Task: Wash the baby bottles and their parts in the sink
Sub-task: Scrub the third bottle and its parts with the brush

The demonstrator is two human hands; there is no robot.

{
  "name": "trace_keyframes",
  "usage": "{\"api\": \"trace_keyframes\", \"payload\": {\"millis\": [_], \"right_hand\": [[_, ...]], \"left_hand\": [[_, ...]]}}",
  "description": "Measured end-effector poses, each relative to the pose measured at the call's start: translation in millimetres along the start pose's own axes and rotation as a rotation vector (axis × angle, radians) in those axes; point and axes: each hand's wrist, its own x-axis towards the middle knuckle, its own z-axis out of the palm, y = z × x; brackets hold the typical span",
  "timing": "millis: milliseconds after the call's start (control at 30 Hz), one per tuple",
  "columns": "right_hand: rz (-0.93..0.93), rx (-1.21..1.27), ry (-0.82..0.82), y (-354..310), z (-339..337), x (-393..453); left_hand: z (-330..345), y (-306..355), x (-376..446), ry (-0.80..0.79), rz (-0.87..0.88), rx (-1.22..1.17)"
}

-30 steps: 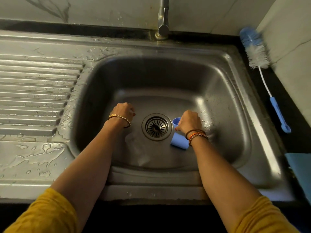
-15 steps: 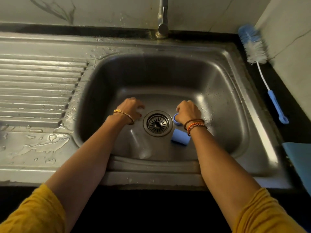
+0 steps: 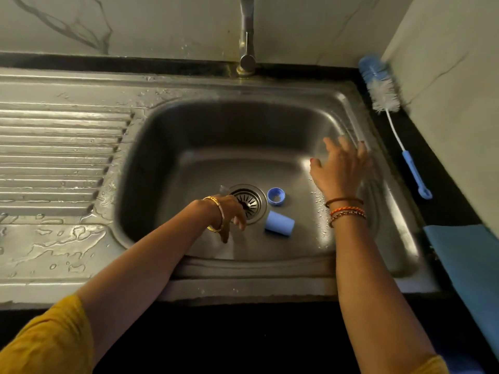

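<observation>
the blue cap (image 3: 279, 223) lies on its side on the sink (image 3: 297, 163) floor, its long axis running left to right, just right of the drain (image 3: 247, 202). your left hand (image 3: 229, 214) is nearer, fingers loosely curled, holding nothing visible. your right hand (image 3: 341, 168) is spread wide, toward the brush (image 3: 388, 109).

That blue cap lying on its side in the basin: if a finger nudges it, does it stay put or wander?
The blue cap looks cylindrical and lies on its side, so it would probably roll. The sink floor is wet steel, likely slippery. It seems to be small hollow plastic, so probably light.
</observation>
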Motion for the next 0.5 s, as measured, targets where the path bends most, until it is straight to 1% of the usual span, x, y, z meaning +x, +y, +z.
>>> {"api": "trace_keyframes", "payload": {"millis": [167,267,367,433,500], "right_hand": [[0.133,0.006,0.197,14,-12,6],[0.31,0.042,0.25,27,-19,4],[0.452,0.117,0.274,43,-23,3],[0.465,0.107,0.278,51,-23,2],[0.462,0.093,0.301,54,-22,3]], "left_hand": [[9,-8,6,-0.022,-0.055,-0.033],[11,-13,4,-0.023,-0.041,-0.005],[13,-17,1,-0.119,-0.069,0.003],[15,-16,2,-0.147,-0.107,0.007],[14,-15,3,-0.104,-0.125,-0.01]]}}
